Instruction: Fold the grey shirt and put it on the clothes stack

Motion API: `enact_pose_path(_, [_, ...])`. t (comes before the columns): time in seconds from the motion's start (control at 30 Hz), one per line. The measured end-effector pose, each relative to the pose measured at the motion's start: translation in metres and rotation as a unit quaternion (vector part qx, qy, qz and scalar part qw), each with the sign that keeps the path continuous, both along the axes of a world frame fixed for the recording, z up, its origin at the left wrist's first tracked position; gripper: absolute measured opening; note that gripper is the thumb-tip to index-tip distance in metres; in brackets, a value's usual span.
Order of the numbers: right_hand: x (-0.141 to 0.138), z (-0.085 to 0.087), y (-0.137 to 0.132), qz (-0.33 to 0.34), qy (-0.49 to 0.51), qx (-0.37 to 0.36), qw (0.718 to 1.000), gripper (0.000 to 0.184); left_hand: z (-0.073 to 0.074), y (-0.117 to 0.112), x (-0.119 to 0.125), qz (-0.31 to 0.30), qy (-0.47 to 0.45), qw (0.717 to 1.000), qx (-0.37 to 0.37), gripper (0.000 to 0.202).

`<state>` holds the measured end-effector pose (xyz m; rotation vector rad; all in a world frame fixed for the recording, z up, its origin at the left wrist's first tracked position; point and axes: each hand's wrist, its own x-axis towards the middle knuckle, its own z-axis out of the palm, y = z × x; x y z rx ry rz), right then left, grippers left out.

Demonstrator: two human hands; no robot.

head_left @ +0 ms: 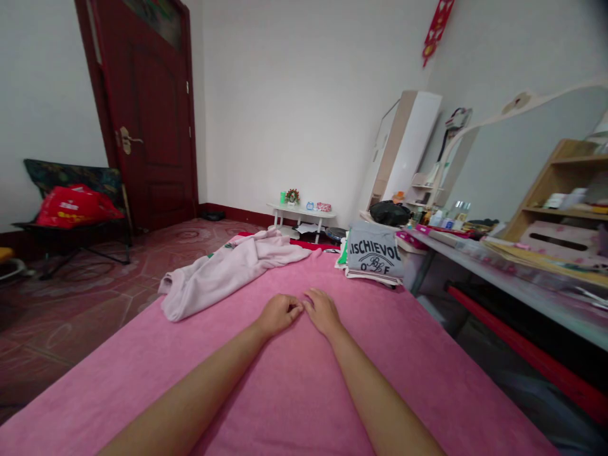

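My left hand (pixel 280 315) rests on the pink bed cover (pixel 304 392), its fingers loosely bent and nothing seen in them. Close beside it, fingertips nearly meeting, my right hand (pixel 323 310) lies palm down with its fingers loosely extended, also without anything in it. Beyond my left hand, a pale pink fleece garment (pixel 232 269) is spread loosely across the bed's left edge. Past my right hand sits a stack of folded clothes with a grey printed shirt (pixel 374 249) on top.
A dressing table (pixel 503 272) with a mirror (pixel 532 152) and bottles runs along the right. A low white table (pixel 304 211) stands by the far wall. To the left are a dark red door (pixel 149 120) and a folding chair holding a red bag (pixel 78 206).
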<state>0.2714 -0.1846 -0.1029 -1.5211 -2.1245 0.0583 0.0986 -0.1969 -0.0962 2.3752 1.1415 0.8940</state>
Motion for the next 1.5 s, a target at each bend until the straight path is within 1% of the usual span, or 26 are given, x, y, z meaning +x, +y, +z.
enact_pose_path(0.13, [0.002, -0.009, 0.01, 0.015, 0.032, 0.03, 0.999, 0.032, -0.004, 0.007, -0.003, -0.006, -0.023, 1.0, -0.013, 0.03])
enact_pose_path(0.23, [0.005, -0.013, 0.016, 0.028, 0.051, 0.027, 0.998, 0.032, -0.006, 0.007, -0.006, 0.019, -0.014, 1.0, -0.009, 0.03])
enact_pose_path(0.4, [0.012, -0.018, 0.02, 0.061, 0.1, 0.009, 0.993, 0.033, -0.005, 0.006, -0.01, 0.108, 0.0, 0.994, -0.001, 0.027])
enact_pose_path(0.47, [0.016, -0.019, 0.021, 0.072, 0.141, 0.004, 0.987, 0.033, 0.001, 0.01, -0.021, 0.157, -0.006, 0.988, 0.013, 0.029])
enact_pose_path(0.5, [0.018, -0.018, 0.021, 0.074, 0.163, 0.0, 0.984, 0.032, 0.004, 0.012, -0.031, 0.19, -0.004, 0.981, 0.035, 0.031])
enact_pose_path(0.57, [0.021, -0.017, 0.021, 0.073, 0.201, -0.014, 0.977, 0.031, 0.013, 0.018, -0.058, 0.279, 0.019, 0.955, 0.103, 0.04])
enact_pose_path(0.6, [0.022, -0.017, 0.022, 0.071, 0.217, -0.021, 0.973, 0.03, 0.017, 0.021, -0.075, 0.333, 0.038, 0.932, 0.136, 0.044])
enact_pose_path(0.63, [0.023, -0.016, 0.022, 0.07, 0.23, -0.027, 0.97, 0.03, 0.02, 0.024, -0.093, 0.392, 0.056, 0.905, 0.158, 0.047])
enact_pose_path(0.67, [0.023, -0.016, 0.022, 0.068, 0.241, -0.03, 0.968, 0.03, 0.022, 0.026, -0.11, 0.453, 0.069, 0.874, 0.161, 0.049])
enact_pose_path(0.73, [0.023, -0.016, 0.023, 0.067, 0.252, -0.032, 0.965, 0.029, 0.022, 0.032, -0.139, 0.553, 0.081, 0.821, 0.121, 0.05])
enact_pose_path(0.77, [0.023, -0.016, 0.023, 0.067, 0.253, -0.032, 0.965, 0.029, 0.02, 0.035, -0.148, 0.583, 0.087, 0.802, 0.096, 0.051])
enact_pose_path(0.8, [0.022, -0.016, 0.023, 0.067, 0.252, -0.032, 0.965, 0.028, 0.018, 0.038, -0.154, 0.6, 0.095, 0.791, 0.076, 0.051])
enact_pose_path(0.83, [0.022, -0.016, 0.023, 0.068, 0.25, -0.031, 0.965, 0.028, 0.015, 0.04, -0.157, 0.604, 0.104, 0.787, 0.064, 0.05])
enact_pose_path(0.97, [0.022, -0.017, 0.022, 0.071, 0.247, -0.03, 0.966, 0.027, 0.009, 0.043, -0.154, 0.592, 0.119, 0.795, 0.058, 0.046])
enact_pose_path(1.03, [0.023, -0.016, 0.021, 0.073, 0.245, -0.032, 0.966, 0.027, 0.01, 0.041, -0.153, 0.582, 0.121, 0.802, 0.055, 0.043])
enact_pose_path(1.13, [0.023, -0.015, 0.019, 0.076, 0.244, -0.033, 0.966, 0.026, 0.015, 0.038, -0.152, 0.552, 0.129, 0.822, 0.052, 0.043])
enact_pose_path(1.23, [0.023, -0.014, 0.018, 0.08, 0.251, -0.033, 0.964, 0.025, 0.021, 0.035, -0.152, 0.51, 0.148, 0.847, 0.025, 0.057])
enact_pose_path(1.3, [0.023, -0.013, 0.017, 0.08, 0.258, -0.032, 0.962, 0.024, 0.026, 0.033, -0.151, 0.477, 0.131, 0.869, -0.015, 0.061])
enact_pose_path(1.4, [0.023, -0.012, 0.017, 0.083, 0.262, -0.031, 0.961, 0.022, 0.037, 0.03, -0.148, 0.424, 0.065, 0.902, -0.059, 0.046])
enact_pose_path(1.47, [0.022, -0.011, 0.017, 0.08, 0.27, -0.034, 0.959, 0.023, 0.05, 0.025, -0.143, 0.386, 0.032, 0.919, -0.08, 0.039])
enact_pose_path(1.5, [0.021, -0.01, 0.016, 0.074, 0.282, -0.035, 0.956, 0.024, 0.057, 0.022, -0.139, 0.366, 0.023, 0.926, -0.091, 0.039])
